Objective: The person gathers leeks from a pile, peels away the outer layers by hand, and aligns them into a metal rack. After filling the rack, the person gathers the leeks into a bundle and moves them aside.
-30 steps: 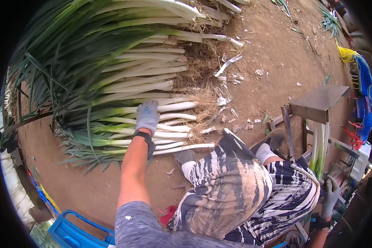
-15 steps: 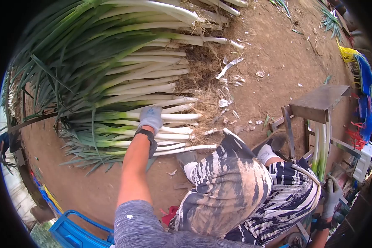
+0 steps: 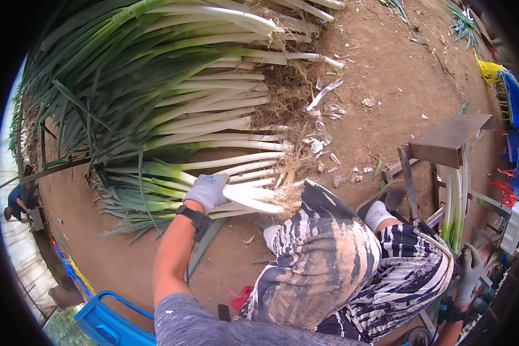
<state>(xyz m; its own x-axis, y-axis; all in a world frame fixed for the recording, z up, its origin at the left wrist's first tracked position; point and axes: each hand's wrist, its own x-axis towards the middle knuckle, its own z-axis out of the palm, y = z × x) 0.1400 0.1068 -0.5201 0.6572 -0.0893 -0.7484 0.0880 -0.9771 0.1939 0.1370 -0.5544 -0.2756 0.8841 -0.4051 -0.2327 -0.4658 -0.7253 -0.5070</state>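
A wide pile of leeks [image 3: 213,104] with white stems, green leaves and brown roots lies on the dirt ground. At the pile's near edge, my left hand [image 3: 207,191], in a pale grey glove, is closed round a few white-stemmed leeks [image 3: 251,198], their roots pointing right towards my knee. My right hand [image 3: 472,271], also gloved, is low at the far right with its fingers curled. Beside it, more leeks [image 3: 454,202] stand under a metal stand [image 3: 450,135]. What those fingers hold, if anything, is hidden.
A blue plastic crate or seat [image 3: 112,320] is at the lower left. Blue and yellow strapping [image 3: 510,98] hangs at the right edge, above a white plastic container [image 3: 512,228]. Another person [image 3: 20,203] is at the far left. Peeled scraps [image 3: 326,95] litter the ground.
My left hand has closed round leeks at the pile's near edge and moved slightly down, drawing their root ends nearer my knee. My right hand has hardly moved.
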